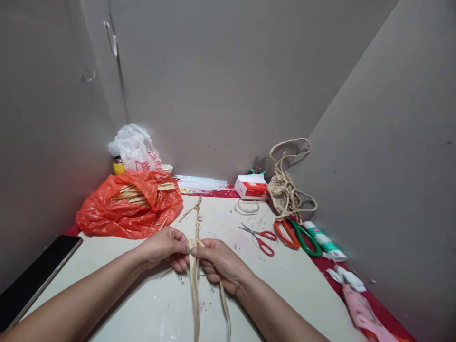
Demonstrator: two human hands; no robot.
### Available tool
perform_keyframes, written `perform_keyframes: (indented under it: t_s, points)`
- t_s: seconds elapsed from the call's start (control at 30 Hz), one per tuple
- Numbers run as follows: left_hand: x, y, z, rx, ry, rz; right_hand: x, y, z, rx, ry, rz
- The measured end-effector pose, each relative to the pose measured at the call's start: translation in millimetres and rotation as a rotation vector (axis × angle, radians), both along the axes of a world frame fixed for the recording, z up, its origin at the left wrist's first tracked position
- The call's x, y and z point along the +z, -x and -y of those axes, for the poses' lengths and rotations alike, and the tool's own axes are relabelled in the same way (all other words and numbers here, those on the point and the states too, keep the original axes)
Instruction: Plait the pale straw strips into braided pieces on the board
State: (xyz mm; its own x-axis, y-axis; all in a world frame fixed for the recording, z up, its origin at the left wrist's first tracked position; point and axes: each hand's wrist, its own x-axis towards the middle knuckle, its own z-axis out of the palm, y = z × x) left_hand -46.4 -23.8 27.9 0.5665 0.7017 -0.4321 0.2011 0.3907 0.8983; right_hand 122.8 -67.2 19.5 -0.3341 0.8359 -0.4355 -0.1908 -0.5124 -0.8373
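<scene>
- Grey walls [213, 85] close in beyond the fingers and to both sides.
- White board [285, 294] lies beneath both hands, marked with small dark specks.
- Red plastic bag [107, 209] sits beyond the fingers to the left, its mouth open on flat straw strips [133, 194].
- Black phone [39, 280] lies well out to the left of the fingers.
- Two bare hands meet over the board: the left hand [171, 249] has thumb and forefinger pinched at the edge of the pale strands [194, 294]; the right hand [221, 266] is closed too, thumb pressing the same strands from the other side.
- Tangled rope [283, 190] is heaped beyond the fingers, far right.
- Straw braid [197, 218] runs directly away from the fingertips across the board; loose strands hang towards the person, one separate strip dropping below the right hand.
- White and green tube [326, 242] lies well to the right of the fingers.
- Red and white box [251, 187] stands beyond them, to the right.
- Small red-handled scissors [254, 232] lie open, nearer the right hand than the box.
</scene>
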Motion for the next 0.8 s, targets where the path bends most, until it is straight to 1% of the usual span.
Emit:
perform_keyframes:
  t_s: [0.2,0.27,0.33,0.4,0.47,0.57,0.7,0.77,0.8]
  points:
    - [-2.8,-2.3,4.3,0.003,0.002,0.012,-1.3,1.4,-0.2,0.012,-0.013,0.02]
    - [0.4,-1.2,4.0,-0.01,0.014,0.029,-3.3,1.6,-0.3,-0.004,-0.023,0.02]
    - [9.3,2.2,1.3,-0.02,0.015,0.072,-5.4,1.5,-0.6,-0.017,-0.023,0.015]
    - [24.9,8.4,-3.5,0.017,-0.019,0.155,-7.2,1.3,-1.0,-0.016,-0.011,0.011]
    - [46.1,17.3,-8.7,0.118,-0.08,0.257,-8.2,1.1,-1.4,-0.01,-0.011,0.014]
    - [84.1,36.6,-12.1,0.307,-0.142,0.324,-7.6,1.2,-1.4,-0.014,-0.022,0.02]
    - [135.2,71.7,-4.8,0.556,-0.235,0.617,-3.6,1.8,-0.1,-0.024,-0.002,0.047]
    - [154.4,88.9,-0.8,0.602,-0.316,0.622,-1.9,2.2,0.4,-0.026,-0.008,0.06]
    - [160.6,95.9,0.0,0.613,-0.371,0.609,-1.5,2.3,0.5,-0.027,-0.01,0.063]
